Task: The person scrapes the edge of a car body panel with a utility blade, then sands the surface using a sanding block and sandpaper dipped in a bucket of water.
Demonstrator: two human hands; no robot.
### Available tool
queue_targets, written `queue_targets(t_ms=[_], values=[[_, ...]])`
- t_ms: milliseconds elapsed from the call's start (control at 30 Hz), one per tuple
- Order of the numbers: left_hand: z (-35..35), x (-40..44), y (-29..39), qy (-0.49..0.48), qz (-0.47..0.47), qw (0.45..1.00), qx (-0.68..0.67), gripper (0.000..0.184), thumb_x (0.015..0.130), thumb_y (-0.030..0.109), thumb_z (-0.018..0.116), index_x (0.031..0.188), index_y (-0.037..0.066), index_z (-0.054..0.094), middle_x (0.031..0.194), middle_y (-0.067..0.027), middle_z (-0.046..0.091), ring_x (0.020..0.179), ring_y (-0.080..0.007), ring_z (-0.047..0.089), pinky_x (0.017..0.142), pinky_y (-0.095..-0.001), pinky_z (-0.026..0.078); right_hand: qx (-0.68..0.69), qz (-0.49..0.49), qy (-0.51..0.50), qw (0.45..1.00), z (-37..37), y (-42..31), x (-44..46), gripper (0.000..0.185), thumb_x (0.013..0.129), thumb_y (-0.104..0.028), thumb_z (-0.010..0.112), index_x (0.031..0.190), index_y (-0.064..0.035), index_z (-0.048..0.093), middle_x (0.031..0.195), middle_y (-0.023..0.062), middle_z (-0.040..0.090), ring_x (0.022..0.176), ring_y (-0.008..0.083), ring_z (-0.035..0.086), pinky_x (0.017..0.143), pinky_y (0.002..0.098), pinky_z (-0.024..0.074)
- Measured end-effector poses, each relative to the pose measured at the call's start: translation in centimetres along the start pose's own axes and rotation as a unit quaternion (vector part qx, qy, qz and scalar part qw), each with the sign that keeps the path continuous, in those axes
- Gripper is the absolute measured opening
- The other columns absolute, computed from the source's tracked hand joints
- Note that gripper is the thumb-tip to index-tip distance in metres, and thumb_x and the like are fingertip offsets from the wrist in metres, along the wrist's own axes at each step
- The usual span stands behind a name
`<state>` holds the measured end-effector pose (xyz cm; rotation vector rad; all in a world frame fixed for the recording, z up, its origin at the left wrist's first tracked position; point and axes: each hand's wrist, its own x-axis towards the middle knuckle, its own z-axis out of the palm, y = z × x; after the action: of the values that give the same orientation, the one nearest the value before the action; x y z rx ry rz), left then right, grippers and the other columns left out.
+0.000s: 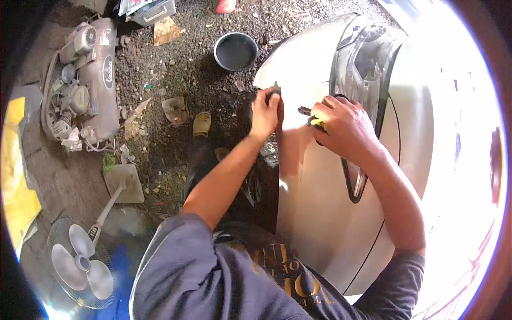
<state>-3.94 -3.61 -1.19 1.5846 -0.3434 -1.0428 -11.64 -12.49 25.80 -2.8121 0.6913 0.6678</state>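
A pale car body (pixel 314 213) curves in front of me, with a headlight (pixel 370 61) set into it. My right hand (pixel 344 125) is closed around a tool with a black and yellow-green handle (pixel 317 122), just beside the lower end of the headlight. The tool's dark end points left over the panel; its exact kind is unclear. At the panel's left edge, my left hand (pixel 264 114) is closed on a small dark object (pixel 273 94) with a narrow tip pointing up. Fingers cover most of that object.
A black bucket (pixel 236 52) stands on the gravel ahead. To the left are a dusty air compressor (pixel 98 80), a dustpan (pixel 124 184) and a fan (pixel 82 263). My shoe (pixel 201 124) is on the gravel. A grey bin (pixel 154 12) sits at the top.
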Motion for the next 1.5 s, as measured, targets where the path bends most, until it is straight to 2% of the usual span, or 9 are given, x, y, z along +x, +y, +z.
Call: queue_targets(t_ms=[100, 200, 267, 333, 433, 600, 933, 1033, 1500], values=[[-0.4, -2.0, -0.1, -0.004, 0.061, 0.998, 0.024, 0.041, 0.104, 0.030, 0.062, 0.130, -0.001, 0.058, 0.118, -0.0223, 0.068, 0.107, -0.0281, 0.064, 0.098, -0.0418, 0.050, 0.016, -0.014, 0.030, 0.999, 0.1, 0.2, -0.2, 0.028, 0.085, -0.023, 0.073, 0.109, -0.0104, 0.067, 0.104, 0.0118, 0.066, 0.105, 0.0338, 0.068, 0.090, 0.0510, 0.0533], [-0.6, -6.5, -0.1, 0.023, 0.152, 0.980, 0.129, 0.042, 0.105, 0.031, 0.061, 0.134, 0.001, 0.056, 0.119, -0.0194, 0.066, 0.109, -0.0265, 0.062, 0.099, -0.0382, 0.049, 0.039, -0.024, 0.061, 0.997, 0.5, 0.7, -0.3, 0.029, 0.084, -0.023, 0.073, 0.109, -0.0093, 0.067, 0.102, 0.0138, 0.067, 0.101, 0.0353, 0.069, 0.087, 0.0511, 0.0551], [0.0, -3.0, -0.7, 0.000, 0.043, 0.999, 0.016, 0.039, 0.103, 0.025, 0.061, 0.134, 0.000, 0.057, 0.127, -0.0219, 0.066, 0.120, -0.0328, 0.062, 0.106, -0.0465, 0.044, 0.043, -0.026, 0.060, 0.997, 0.7, 0.8, -0.2, 0.031, 0.084, -0.023, 0.074, 0.110, -0.0090, 0.067, 0.102, 0.0144, 0.068, 0.099, 0.0360, 0.070, 0.085, 0.0510, 0.0561], [0.6, 0.7, 1.0, 0.021, -0.002, 0.996, -0.086, 0.035, 0.103, 0.023, 0.061, 0.125, -0.004, 0.061, 0.104, -0.0200, 0.073, 0.094, -0.0259, 0.070, 0.086, -0.0392, 0.055, 0.057, -0.011, 0.061, 0.996, 0.4, 0.5, -0.3, 0.030, 0.085, -0.024, 0.072, 0.110, -0.0076, 0.068, 0.104, 0.0158, 0.069, 0.099, 0.0369, 0.071, 0.085, 0.0510, 0.0575], [0.6, -3.6, -0.4, 0.040, 0.109, 0.993, -0.002, 0.037, 0.105, 0.025, 0.058, 0.131, -0.001, 0.058, 0.113, -0.0193, 0.071, 0.107, -0.0277, 0.068, 0.093, -0.0429, 0.053, 0.081, 0.006, 0.073, 0.994, 0.2, 0.6, -0.1, 0.030, 0.086, -0.024, 0.069, 0.111, -0.0064, 0.069, 0.104, 0.0168, 0.070, 0.099, 0.0380, 0.072, 0.086, 0.0517, 0.0584], [0.0, -0.1, 1.0, 0.002, 0.045, 0.999, 0.002, 0.040, 0.105, 0.024, 0.058, 0.135, -0.002, 0.054, 0.129, -0.0210, 0.062, 0.117, -0.0286, 0.058, 0.104, -0.0397, 0.046, 0.095, -0.007, 0.106, 0.990, 1.2, 1.1, -0.1, 0.026, 0.081, -0.018, 0.073, 0.103, -0.0062, 0.066, 0.095, 0.0151, 0.066, 0.092, 0.0371, 0.070, 0.080, 0.0507, 0.0573], [0.2, 0.5, 3.0, -0.012, -0.069, 0.993, -0.092, 0.036, 0.109, 0.026, 0.055, 0.134, 0.000, 0.053, 0.120, -0.0127, 0.062, 0.106, -0.0198, 0.057, 0.097, -0.0359, 0.048, 0.128, 0.030, 0.082, 0.988, 1.0, 1.2, 0.4, 0.027, 0.087, -0.027, 0.069, 0.106, -0.0079, 0.069, 0.098, 0.0170, 0.069, 0.094, 0.0384, 0.071, 0.082, 0.0510, 0.0574], [-0.1, -2.1, -1.2, 0.005, 0.059, 0.998, 0.015, 0.039, 0.108, 0.024, 0.056, 0.139, 0.000, 0.051, 0.127, -0.0152, 0.062, 0.115, -0.0225, 0.057, 0.102, -0.0373, 0.046, 0.146, 0.032, 0.088, 0.985, 0.4, 1.3, 0.5, 0.027, 0.086, -0.027, 0.070, 0.105, -0.0074, 0.067, 0.096, 0.0161, 0.069, 0.092, 0.0381, 0.071, 0.080, 0.0515, 0.0578], [0.1, -0.4, 0.7, -0.035, -0.055, 0.988, -0.140, 0.037, 0.109, 0.021, 0.056, 0.138, -0.001, 0.053, 0.132, -0.0128, 0.058, 0.125, -0.0235, 0.055, 0.110, -0.0367, 0.043, 0.161, 0.051, 0.147, 0.975, 1.3, 1.8, 0.5, 0.018, 0.086, -0.022, 0.070, 0.096, -0.0080, 0.075, 0.085, 0.0202, 0.074, 0.087, 0.0411, 0.076, 0.076, 0.0517, 0.0614]])
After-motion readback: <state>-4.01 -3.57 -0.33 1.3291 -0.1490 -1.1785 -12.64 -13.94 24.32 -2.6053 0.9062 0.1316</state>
